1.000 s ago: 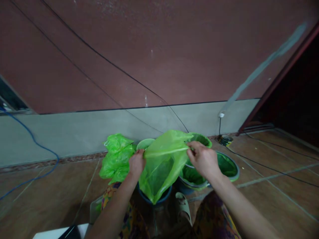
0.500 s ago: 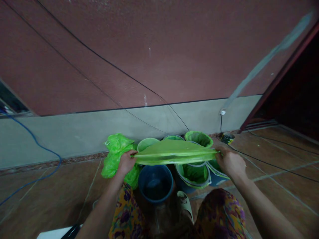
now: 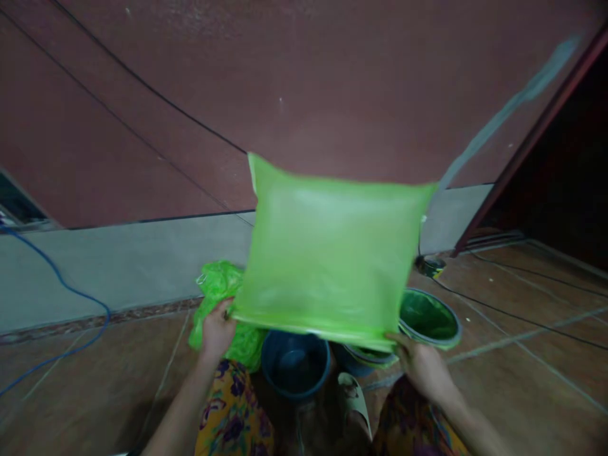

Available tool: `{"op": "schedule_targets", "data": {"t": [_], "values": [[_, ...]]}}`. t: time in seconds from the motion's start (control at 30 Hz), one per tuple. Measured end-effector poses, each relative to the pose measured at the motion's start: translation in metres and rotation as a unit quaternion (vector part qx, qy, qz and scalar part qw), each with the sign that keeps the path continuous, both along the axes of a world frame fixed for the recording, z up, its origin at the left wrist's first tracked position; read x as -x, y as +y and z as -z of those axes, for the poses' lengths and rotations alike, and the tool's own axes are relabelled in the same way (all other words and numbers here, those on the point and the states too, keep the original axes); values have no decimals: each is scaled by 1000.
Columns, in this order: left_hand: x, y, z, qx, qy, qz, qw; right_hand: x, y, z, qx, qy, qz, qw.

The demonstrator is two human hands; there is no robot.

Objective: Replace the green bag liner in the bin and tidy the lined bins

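A light green plastic bag (image 3: 327, 253) is spread wide and puffed with air, its far edge raised against the view of the wall. My left hand (image 3: 218, 329) pinches its near left corner, and my right hand (image 3: 420, 361) grips the near right corner. Just below the bag's near edge stands a blue bucket (image 3: 295, 367) with nothing visible inside. On the right, a bin lined with a green bag (image 3: 430, 316) shows beside the spread bag. Another lined bin (image 3: 370, 358) is mostly covered by it. Crumpled green bags (image 3: 221, 285) lie behind my left hand.
A painted wall (image 3: 142, 145) rises behind the bins. A small dark can (image 3: 432, 266) stands by the wall at right, with a black cable (image 3: 503, 312) across the tiles. A blue cable (image 3: 61, 272) hangs at left. My sandalled foot (image 3: 352, 399) is near the bucket.
The bag has gone from a flat, narrow strip to a billowed sheet with its far side swung up. Both hands have come lower and closer to me, still holding its corners.
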State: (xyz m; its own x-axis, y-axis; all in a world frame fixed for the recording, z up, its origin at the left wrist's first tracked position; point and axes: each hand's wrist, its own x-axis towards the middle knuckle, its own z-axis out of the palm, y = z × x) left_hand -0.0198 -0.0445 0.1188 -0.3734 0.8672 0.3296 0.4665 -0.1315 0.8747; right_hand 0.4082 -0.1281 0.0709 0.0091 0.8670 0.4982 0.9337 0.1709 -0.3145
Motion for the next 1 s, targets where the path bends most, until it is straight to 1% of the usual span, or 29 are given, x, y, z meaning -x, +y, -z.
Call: {"op": "schedule_targets", "data": {"t": [0.03, 0.07, 0.1, 0.13, 0.17, 0.23, 0.33, 0.43, 0.53, 0.6, 0.67, 0.7, 0.73, 0.8, 0.9, 0.93, 1.0], "values": [[6, 2, 24, 48, -23, -6, 999, 9, -7, 19, 77, -12, 13, 997], [12, 5, 43, 81, -57, -11, 995, 18, -13, 33, 129, -17, 28, 991], [18, 9, 58, 87, -100, -31, 991, 26, -19, 41, 170, -15, 20, 985], [24, 13, 68, 76, -145, -53, 985, 34, -24, 45, 202, -11, 5, 979], [29, 16, 73, 68, -194, -60, 977, 41, -29, 45, 223, -5, -6, 975], [38, 20, 74, 58, -294, -66, 952, 56, -37, 40, 254, 11, -40, 966], [50, 21, 64, 70, -396, -57, 914, 78, -49, 37, 296, 39, -99, 949], [64, 16, 57, 87, -445, -17, 891, 105, -62, 43, 354, 52, -160, 920], [65, 6, 60, 133, -479, 5, 868, 134, -70, 44, 395, 35, -203, 895], [52, -5, 67, 197, -485, -4, 852, 153, -72, 39, 401, 16, -222, 889], [28, -19, 74, 282, -475, 19, 833, 169, -71, 32, 403, -6, -233, 885], [13, -25, 77, 332, -476, 60, 812, 176, -70, 29, 400, -16, -238, 885], [-2, -31, 78, 360, -477, 106, 795, 182, -69, 27, 396, -22, -243, 885], [-31, -39, 74, 387, -467, 192, 772, 193, -67, 26, 382, -24, -261, 886], [-62, -46, 58, 393, -444, 308, 744, 207, -63, 32, 360, -11, -289, 887], [-69, -48, 52, 393, -430, 327, 744, 212, -62, 35, 357, -8, -296, 886], [-77, -51, 44, 383, -386, 332, 771, 223, -61, 38, 352, -12, -315, 881]]}}
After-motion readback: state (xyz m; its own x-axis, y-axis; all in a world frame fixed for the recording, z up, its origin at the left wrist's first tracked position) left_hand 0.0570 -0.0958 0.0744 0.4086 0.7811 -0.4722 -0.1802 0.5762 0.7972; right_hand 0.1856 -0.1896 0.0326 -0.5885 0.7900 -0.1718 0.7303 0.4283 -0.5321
